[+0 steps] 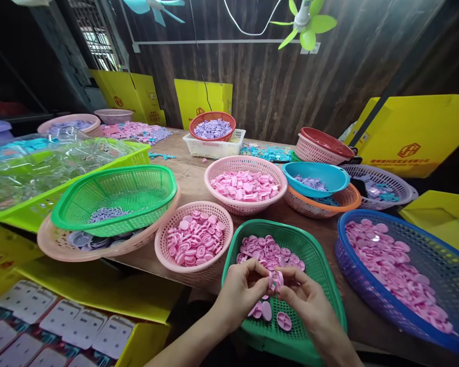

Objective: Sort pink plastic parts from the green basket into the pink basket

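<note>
Over the green basket (331,265), my left hand (239,290) and my right hand (308,300) meet, fingertips pinched. Between them are small round pink plastic pieces (276,280); it seems each hand has one, edges facing, though the fingers partly cover them. Under my hands lie more pink discs (270,251) heaped at the basket's far side. A few loose ones, including a pink disc with a cross-ribbed back (284,321), rest near its front. To the left is a pink basket (161,250) filled with thick oval pink pieces (197,237).
A blue basket (340,244) of pink discs stands close on the right. Behind are a pink basket (210,176) of blocky pink parts and a blue bowl (340,178) stacked on an orange basket (354,199). At left, a green basket (172,178) overhangs the table edge.
</note>
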A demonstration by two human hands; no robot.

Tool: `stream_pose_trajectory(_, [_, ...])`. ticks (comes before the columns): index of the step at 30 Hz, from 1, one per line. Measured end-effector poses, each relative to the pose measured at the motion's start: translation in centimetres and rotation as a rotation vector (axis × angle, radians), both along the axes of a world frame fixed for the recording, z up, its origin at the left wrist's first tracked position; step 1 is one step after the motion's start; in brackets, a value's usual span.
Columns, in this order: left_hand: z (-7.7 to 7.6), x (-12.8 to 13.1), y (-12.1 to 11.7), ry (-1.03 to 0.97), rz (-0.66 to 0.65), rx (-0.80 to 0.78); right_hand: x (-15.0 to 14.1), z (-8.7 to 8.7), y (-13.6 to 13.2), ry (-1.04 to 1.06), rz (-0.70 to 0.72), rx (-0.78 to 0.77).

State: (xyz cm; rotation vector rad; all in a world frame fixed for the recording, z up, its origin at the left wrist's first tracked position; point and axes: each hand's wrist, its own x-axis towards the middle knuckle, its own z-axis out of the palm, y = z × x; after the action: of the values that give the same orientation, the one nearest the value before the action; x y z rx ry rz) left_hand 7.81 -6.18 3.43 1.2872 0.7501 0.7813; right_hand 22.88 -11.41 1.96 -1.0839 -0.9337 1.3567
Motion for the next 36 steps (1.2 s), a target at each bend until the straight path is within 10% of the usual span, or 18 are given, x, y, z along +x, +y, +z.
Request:
stream_pose_trajectory(13, [0.0, -0.7, 1.4, 0.239, 0.019, 0.275, 0.6, -0.6, 1.5, -0.145, 0.064, 0.036])
stream_pose_trajectory(19, [0.7, -8.2, 8.7, 0.880, 0.462, 0.652, 4.5, -2.5, 3.0, -1.108, 0.181, 0.081])
stream_pose_trajectory(23, [0.0, -9.4, 10.0, 1.216, 0.520, 0.881, 2.6, -2.8, 3.3, -1.464, 0.371, 0.049])
stream_pose_trajectory(36, [-2.7, 1.9, 4.7, 0.833, -0.301, 0.844, -2.1, -3.4, 2.0, -1.606, 0.456, -0.111])
